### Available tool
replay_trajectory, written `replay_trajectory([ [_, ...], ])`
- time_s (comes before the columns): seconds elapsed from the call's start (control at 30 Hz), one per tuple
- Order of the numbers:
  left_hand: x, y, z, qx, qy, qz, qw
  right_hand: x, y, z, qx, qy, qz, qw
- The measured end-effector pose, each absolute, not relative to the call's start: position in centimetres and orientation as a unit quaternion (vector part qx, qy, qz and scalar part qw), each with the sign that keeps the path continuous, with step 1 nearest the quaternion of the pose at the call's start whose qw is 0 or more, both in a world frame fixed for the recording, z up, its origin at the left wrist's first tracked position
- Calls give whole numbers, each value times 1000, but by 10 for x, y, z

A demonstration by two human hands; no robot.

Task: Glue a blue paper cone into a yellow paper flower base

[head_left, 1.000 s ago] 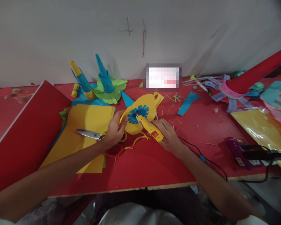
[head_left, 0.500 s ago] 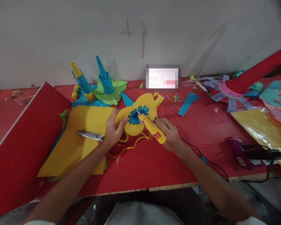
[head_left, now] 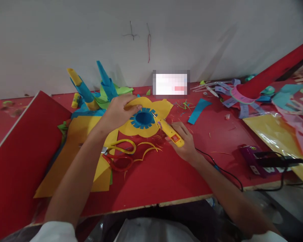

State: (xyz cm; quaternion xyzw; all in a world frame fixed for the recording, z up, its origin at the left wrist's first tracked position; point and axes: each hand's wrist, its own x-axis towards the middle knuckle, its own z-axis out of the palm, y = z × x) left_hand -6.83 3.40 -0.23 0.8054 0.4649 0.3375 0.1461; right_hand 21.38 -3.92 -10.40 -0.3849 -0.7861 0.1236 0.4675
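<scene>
My right hand (head_left: 183,143) is wrapped round a yellow glue gun (head_left: 169,130), its metal nozzle at the right side of a fringed blue paper ring (head_left: 144,118). That ring sits in the middle of a yellow paper flower (head_left: 131,130) with rounded petals. At the flower's upper left edge, my left hand (head_left: 120,112) pinches a petal between thumb and fingers. Scissors (head_left: 121,163) with one yellow and one red handle lie below the flower, their blades mostly hidden by my left forearm. Thin yellow paper offcuts (head_left: 148,148) curl beside them.
Yellow paper sheets (head_left: 53,171) lie at left beside a red board (head_left: 22,151). Behind stand blue paper cones (head_left: 104,75) and a glue stick (head_left: 75,100). A blue strip (head_left: 199,111), a purple box (head_left: 259,161) with black cables and a red tube (head_left: 275,74) are at right.
My left hand has shifted from the flower's lower left to its upper left edge. The flower has turned and lies flatter. The nozzle has gone from the ring's middle to its right side.
</scene>
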Motion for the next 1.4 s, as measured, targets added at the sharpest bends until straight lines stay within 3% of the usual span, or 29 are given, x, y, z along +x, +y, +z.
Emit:
replay_trajectory([
  [0.17,-58,29,6,825,454,285,180,216,-35,-96,-365,-760,160,513],
  [0.33,-49,23,8,823,444,285,208,223,-31,-95,-373,-746,220,506],
  [0.93,-33,11,9,804,472,326,156,230,-25,-98,-372,-761,146,512],
  [1.4,-41,19,5,795,480,343,140,240,-21,-100,-423,-725,171,516],
])
